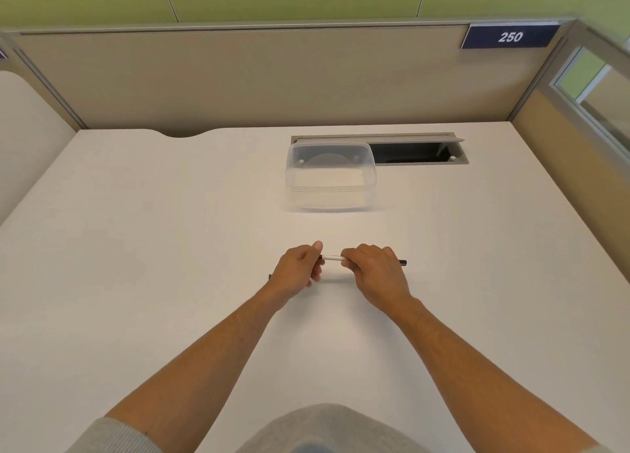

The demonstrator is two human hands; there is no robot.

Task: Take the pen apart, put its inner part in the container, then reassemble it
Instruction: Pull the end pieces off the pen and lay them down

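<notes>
A pen with a white barrel and black ends is held level, a little above the white desk. My left hand grips its left part, thumb up. My right hand grips its right part, and a black end sticks out past the knuckles at the right. Only a short white stretch shows between the two hands. A dark tip peeks out behind my left wrist. A clear plastic container stands open, with nothing visible inside, farther back on the desk, apart from both hands.
Behind the container a grey cable hatch lies open in the desk top. Beige partition walls enclose the desk at the back and both sides. A blue sign reading 250 hangs at the back right.
</notes>
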